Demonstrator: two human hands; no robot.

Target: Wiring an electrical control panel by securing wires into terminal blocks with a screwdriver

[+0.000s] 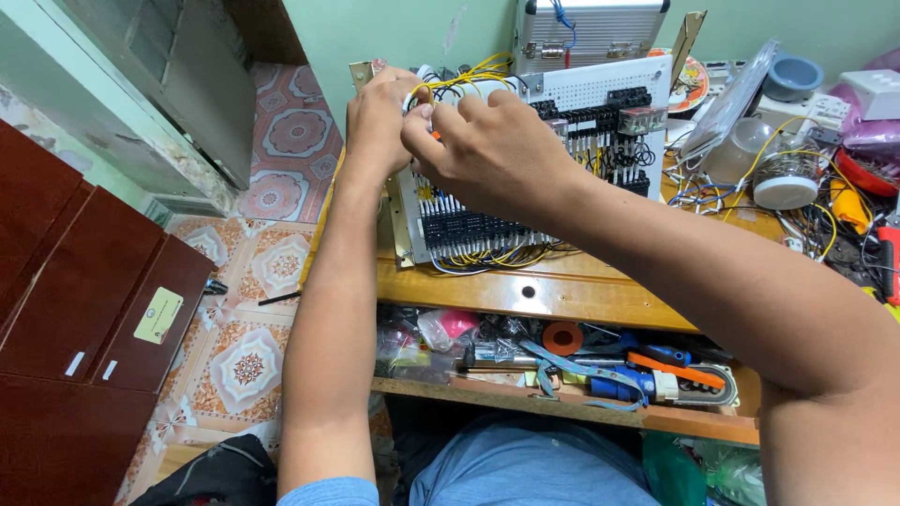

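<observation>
A white perforated panel point(600, 89) with rows of black terminal blocks and relays stands tilted on the wooden table point(562, 286). Yellow wires point(469, 73) loop over its upper left corner. My left hand point(375, 117) grips the panel's upper left edge, fingers curled by the wires. My right hand point(487, 150) reaches across the panel, fingertips pinched on the yellow wires close to the left hand. The hands hide the spot where the wires meet the panel.
An open drawer point(562, 361) under the tabletop holds screwdrivers, tape and small parts. A metal case point(591, 33) stands behind the panel. Jars, wires and tools point(797, 159) crowd the right. A dark red cabinet point(84, 309) stands on the tiled floor left.
</observation>
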